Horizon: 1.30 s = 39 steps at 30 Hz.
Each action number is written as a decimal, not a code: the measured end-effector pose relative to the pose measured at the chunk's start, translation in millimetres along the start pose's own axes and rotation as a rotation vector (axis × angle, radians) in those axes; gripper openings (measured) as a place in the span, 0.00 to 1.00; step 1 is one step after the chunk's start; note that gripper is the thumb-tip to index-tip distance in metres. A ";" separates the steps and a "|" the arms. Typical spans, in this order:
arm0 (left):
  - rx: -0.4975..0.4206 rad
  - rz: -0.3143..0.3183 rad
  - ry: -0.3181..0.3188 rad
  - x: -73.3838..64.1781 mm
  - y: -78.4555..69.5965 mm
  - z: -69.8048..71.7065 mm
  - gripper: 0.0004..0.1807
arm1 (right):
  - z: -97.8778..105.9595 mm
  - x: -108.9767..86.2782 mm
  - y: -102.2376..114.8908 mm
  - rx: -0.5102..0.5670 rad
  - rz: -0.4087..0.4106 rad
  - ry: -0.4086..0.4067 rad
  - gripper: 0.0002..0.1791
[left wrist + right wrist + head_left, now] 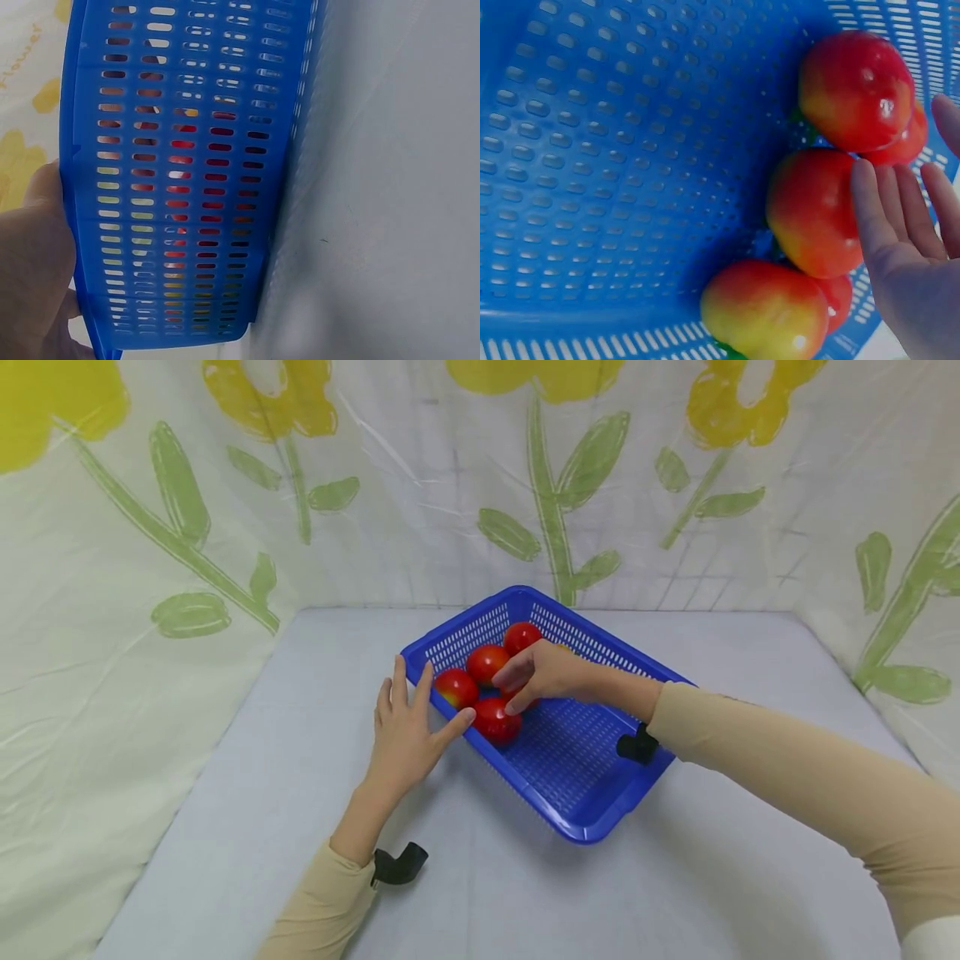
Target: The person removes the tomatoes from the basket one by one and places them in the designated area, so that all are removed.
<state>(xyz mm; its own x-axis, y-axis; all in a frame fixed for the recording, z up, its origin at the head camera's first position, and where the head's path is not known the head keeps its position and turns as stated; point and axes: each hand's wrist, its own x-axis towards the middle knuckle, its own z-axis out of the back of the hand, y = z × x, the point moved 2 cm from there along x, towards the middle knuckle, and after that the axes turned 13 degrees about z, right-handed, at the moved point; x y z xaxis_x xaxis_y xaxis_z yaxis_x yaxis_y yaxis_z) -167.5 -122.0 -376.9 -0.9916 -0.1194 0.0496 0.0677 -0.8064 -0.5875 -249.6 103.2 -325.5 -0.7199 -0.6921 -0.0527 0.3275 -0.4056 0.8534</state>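
Observation:
A blue slotted plastic basket stands at an angle on the table. Several red and yellow apple-like fruits are grouped at its left end. My left hand is at the basket's left rim, fingers spread and thumb against the edge; the left wrist view has this hand beside the upper rim. Over the fruits hovers my right hand, fingers slightly bent with nothing between them. In the right wrist view its fingertips are beside the middle fruit; whether they touch it I cannot tell.
A pale cloth covers the table. Behind it hangs a white curtain with painted yellow flowers and green leaves. Small black pieces are fixed at both wrists.

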 end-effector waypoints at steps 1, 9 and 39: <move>-0.001 0.004 -0.005 0.0 0.2 -0.2 0.56 | -0.6 0.2 -0.7 0.003 0.005 0.007 0.27; -0.028 -0.012 -0.007 -0.8 3.0 1.9 0.56 | -7.1 4.3 1.3 -0.024 0.048 0.091 0.27; -0.064 0.010 -0.015 -1.0 3.5 2.0 0.54 | -12.0 14.3 -16.7 -0.167 0.067 0.201 0.34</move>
<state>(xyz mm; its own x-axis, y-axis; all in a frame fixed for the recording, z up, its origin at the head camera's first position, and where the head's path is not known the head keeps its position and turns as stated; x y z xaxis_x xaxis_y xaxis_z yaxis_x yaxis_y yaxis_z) -166.0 -125.9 -377.4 -0.9891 -0.1362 0.0555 0.0698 -0.7666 -0.6383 -258.0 92.9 -346.8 -0.5628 -0.8186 -0.1145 0.4790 -0.4358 0.7620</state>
